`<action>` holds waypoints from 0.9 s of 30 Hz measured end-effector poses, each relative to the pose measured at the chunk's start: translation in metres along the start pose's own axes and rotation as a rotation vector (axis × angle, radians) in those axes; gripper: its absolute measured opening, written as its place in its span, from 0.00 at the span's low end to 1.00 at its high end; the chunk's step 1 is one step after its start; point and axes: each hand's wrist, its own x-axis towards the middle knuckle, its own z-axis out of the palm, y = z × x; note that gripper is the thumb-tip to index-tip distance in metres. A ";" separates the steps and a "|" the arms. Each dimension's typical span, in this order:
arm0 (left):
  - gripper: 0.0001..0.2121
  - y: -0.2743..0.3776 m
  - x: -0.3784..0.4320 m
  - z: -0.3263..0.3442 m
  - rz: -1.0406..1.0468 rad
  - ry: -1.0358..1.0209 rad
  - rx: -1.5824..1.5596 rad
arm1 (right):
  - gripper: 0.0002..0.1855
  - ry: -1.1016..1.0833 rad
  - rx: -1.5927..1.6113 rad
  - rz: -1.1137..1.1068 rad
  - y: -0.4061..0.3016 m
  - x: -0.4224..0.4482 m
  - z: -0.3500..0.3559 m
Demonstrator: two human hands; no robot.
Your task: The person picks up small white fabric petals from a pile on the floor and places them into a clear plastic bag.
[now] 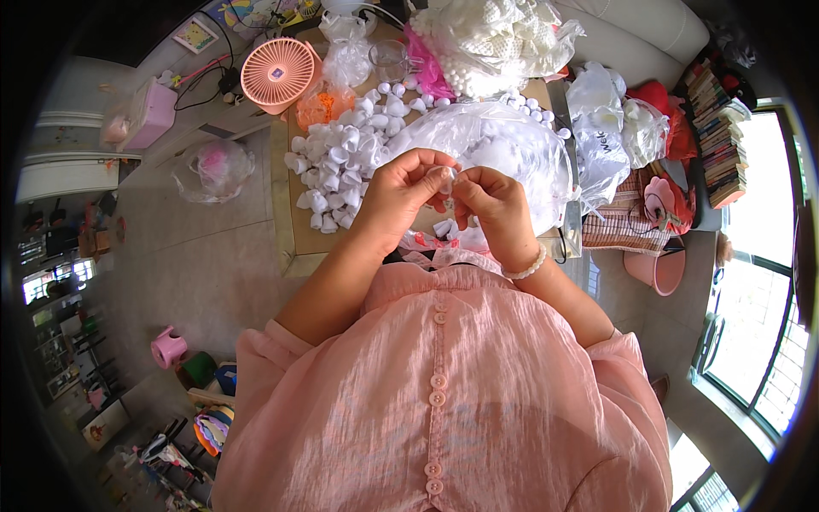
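Note:
My left hand [406, 185] and my right hand [492, 195] meet above the near edge of the table. Between their fingertips they pinch a small white piece [449, 182], mostly covered by the fingers. To the left of my hands lies a loose heap of small white bell-shaped pieces [333, 166]. Behind and right of them spreads a large clear plastic bag [524, 153] with white pieces inside. A few more white pieces [443, 228] lie just below my hands, beside crumpled pink-and-white plastic [470, 240]. Small white balls [530, 107] are scattered behind the bag.
A pink fan [279, 73] stands at the table's far left, near an orange item in a bag [325, 105]. A bulging bag of white beaded material [492, 45] fills the back. Plastic bags [595, 121] crowd the right side. On the floor stands a pink bin [656, 272].

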 end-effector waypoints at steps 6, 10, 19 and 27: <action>0.06 -0.004 -0.001 -0.001 0.079 0.014 0.233 | 0.09 0.005 0.069 0.011 0.000 0.000 -0.002; 0.05 -0.004 -0.003 0.003 0.138 0.112 0.328 | 0.09 -0.013 0.072 0.003 0.002 0.000 -0.004; 0.07 -0.005 -0.005 0.013 0.607 0.429 0.948 | 0.03 -0.112 -0.190 -0.180 0.004 -0.004 0.003; 0.12 -0.010 -0.005 0.011 0.494 0.520 0.743 | 0.02 -0.047 -0.454 -0.374 0.003 -0.004 0.007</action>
